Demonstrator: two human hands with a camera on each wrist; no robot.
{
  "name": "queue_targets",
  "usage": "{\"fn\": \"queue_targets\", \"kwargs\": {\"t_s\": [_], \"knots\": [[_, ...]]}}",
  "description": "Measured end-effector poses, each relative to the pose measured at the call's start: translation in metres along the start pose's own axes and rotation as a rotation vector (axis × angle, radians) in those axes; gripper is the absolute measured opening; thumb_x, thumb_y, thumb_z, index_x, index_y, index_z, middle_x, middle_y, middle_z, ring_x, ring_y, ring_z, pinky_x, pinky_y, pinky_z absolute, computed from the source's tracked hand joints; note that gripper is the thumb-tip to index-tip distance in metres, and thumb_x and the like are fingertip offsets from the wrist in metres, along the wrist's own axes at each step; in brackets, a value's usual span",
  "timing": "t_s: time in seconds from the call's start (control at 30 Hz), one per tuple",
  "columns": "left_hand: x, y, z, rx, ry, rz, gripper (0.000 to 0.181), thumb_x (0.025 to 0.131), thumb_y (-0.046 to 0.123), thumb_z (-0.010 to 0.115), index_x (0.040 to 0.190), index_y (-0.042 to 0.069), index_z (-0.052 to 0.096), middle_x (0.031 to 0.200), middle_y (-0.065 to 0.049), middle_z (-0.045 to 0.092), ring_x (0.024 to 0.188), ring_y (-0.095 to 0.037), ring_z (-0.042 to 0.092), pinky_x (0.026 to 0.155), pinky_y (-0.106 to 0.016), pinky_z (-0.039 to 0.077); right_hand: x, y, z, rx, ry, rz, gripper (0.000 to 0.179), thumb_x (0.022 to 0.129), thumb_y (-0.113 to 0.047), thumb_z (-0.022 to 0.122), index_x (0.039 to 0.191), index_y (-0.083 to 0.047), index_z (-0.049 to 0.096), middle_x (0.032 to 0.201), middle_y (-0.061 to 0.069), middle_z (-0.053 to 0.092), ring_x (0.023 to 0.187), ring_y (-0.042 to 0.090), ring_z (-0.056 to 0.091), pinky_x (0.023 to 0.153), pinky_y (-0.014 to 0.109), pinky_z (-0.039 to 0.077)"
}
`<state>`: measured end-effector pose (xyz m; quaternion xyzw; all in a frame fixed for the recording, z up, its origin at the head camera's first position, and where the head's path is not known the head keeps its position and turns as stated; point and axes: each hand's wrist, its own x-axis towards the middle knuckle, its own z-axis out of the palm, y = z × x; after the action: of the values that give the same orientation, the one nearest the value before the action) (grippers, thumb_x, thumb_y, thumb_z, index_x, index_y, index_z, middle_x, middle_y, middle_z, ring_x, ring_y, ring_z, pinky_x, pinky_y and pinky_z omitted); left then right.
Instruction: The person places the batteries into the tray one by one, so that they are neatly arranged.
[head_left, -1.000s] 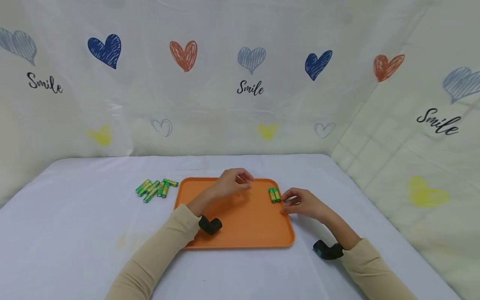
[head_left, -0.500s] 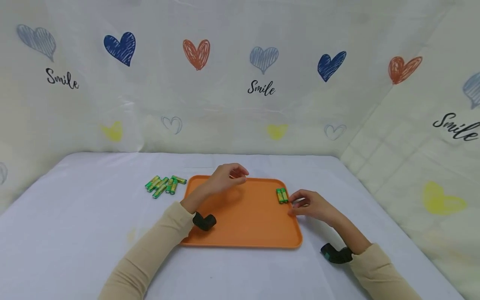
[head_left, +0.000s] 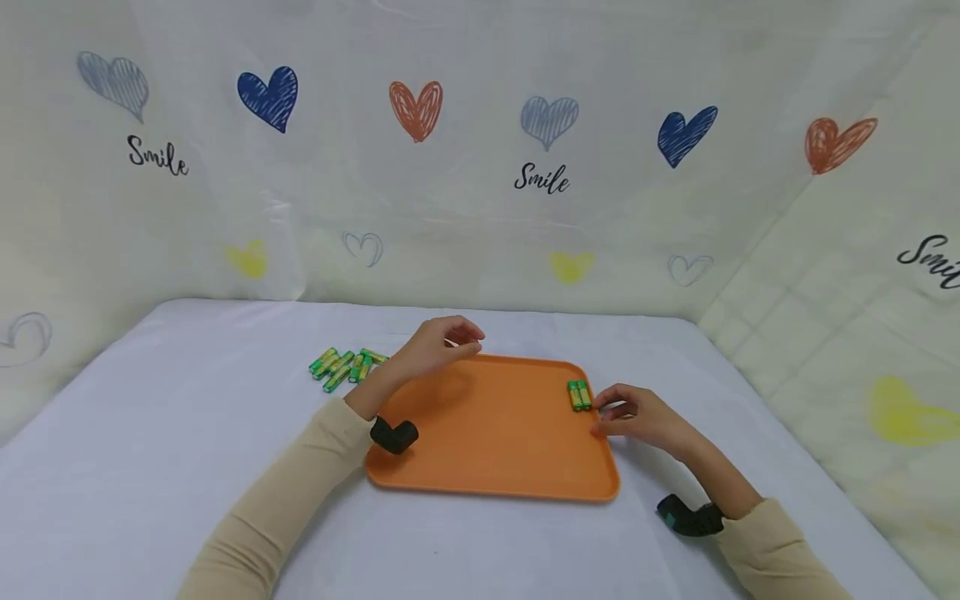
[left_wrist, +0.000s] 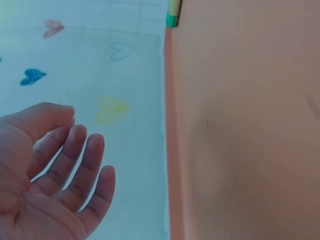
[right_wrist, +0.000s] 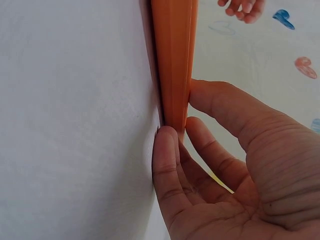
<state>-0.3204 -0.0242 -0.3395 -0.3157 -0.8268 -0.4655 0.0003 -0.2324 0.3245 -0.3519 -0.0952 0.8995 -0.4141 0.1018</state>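
An orange tray (head_left: 495,433) lies on the white-covered table. Two green and yellow batteries (head_left: 579,396) lie side by side in it, near the right rim. My right hand (head_left: 637,417) holds that rim; in the right wrist view the thumb (right_wrist: 215,97) touches its upper edge while other fingers (right_wrist: 167,155) lie against its outer wall. My left hand (head_left: 438,346) hovers above the tray's far left part, fingers loosely bent, nothing held. To the left of the tray lie several more batteries (head_left: 339,379), partly behind the left wrist.
The white tablecloth (head_left: 187,433) spreads around the tray. Behind the table hangs a pale sheet (head_left: 480,50) printed with hearts and "Smile". A black wrist device (head_left: 393,436) is worn on the left wrist, another one (head_left: 690,517) on the right.
The head view has turned slightly left, so the scene sits further right. My left hand has moved left and away over the tray, towards the battery pile. The right hand stays at the rim.
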Motion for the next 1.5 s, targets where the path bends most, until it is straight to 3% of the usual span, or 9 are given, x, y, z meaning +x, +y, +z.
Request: {"fn": "queue_targets", "kwargs": {"t_s": [0.37, 0.6, 0.77, 1.13, 1.3, 1.5], "knots": [[-0.02, -0.013, -0.032, 0.028, 0.006, 0.023, 0.022, 0.095, 0.017, 0.065, 0.113, 0.005, 0.066, 0.105, -0.007, 0.068, 0.095, -0.02, 0.064, 0.089, -0.035, 0.052, 0.002, 0.002, -0.001, -0.001, 0.003, -0.001, 0.044, 0.083, -0.022, 0.079, 0.114, 0.002, 0.059, 0.096, 0.007, 0.063, 0.089, 0.017, 0.059, 0.074, 0.024, 0.048], [-0.033, -0.023, -0.048, 0.045, 0.007, -0.031, 0.022, 0.098, 0.017, 0.06, 0.116, 0.005, 0.065, 0.114, -0.015, 0.066, 0.099, -0.024, 0.063, 0.089, -0.038, 0.052, 0.002, 0.006, -0.001, 0.006, -0.008, -0.005, 0.044, 0.084, -0.022, 0.078, 0.115, 0.002, 0.059, 0.097, 0.008, 0.063, 0.089, 0.018, 0.059, 0.074, 0.024, 0.049], [-0.045, -0.033, -0.06, 0.067, 0.021, -0.082, 0.024, 0.097, 0.019, 0.061, 0.117, 0.006, 0.065, 0.112, -0.01, 0.066, 0.099, -0.024, 0.063, 0.083, -0.035, 0.055, 0.002, 0.008, -0.002, 0.006, -0.006, 0.0, 0.043, 0.084, -0.021, 0.078, 0.114, 0.002, 0.059, 0.095, 0.007, 0.063, 0.088, 0.018, 0.059, 0.074, 0.024, 0.05], [-0.072, -0.053, -0.104, 0.137, 0.107, -0.156, 0.028, 0.099, 0.017, 0.059, 0.121, 0.001, 0.062, 0.121, -0.02, 0.063, 0.105, -0.031, 0.061, 0.089, -0.042, 0.051, 0.001, 0.006, -0.002, 0.002, -0.005, 0.001, 0.043, 0.084, -0.022, 0.078, 0.114, 0.002, 0.059, 0.096, 0.008, 0.064, 0.089, 0.018, 0.06, 0.074, 0.024, 0.049], [-0.082, -0.063, -0.118, 0.148, 0.1, -0.175, 0.03, 0.101, 0.017, 0.055, 0.125, -0.001, 0.06, 0.122, -0.023, 0.061, 0.107, -0.037, 0.06, 0.088, -0.039, 0.053, 0.0, 0.004, -0.004, 0.002, -0.002, 0.0, 0.042, 0.084, -0.021, 0.078, 0.114, 0.002, 0.059, 0.097, 0.008, 0.063, 0.089, 0.019, 0.06, 0.074, 0.024, 0.05], [-0.095, -0.075, -0.13, 0.146, 0.098, -0.217, 0.034, 0.102, 0.02, 0.052, 0.127, -0.003, 0.057, 0.127, -0.025, 0.058, 0.111, -0.038, 0.057, 0.091, -0.047, 0.05, 0.0, 0.004, -0.002, 0.017, -0.012, -0.01, 0.043, 0.084, -0.02, 0.078, 0.115, 0.003, 0.059, 0.099, 0.009, 0.064, 0.088, 0.018, 0.06, 0.074, 0.024, 0.05]]}}
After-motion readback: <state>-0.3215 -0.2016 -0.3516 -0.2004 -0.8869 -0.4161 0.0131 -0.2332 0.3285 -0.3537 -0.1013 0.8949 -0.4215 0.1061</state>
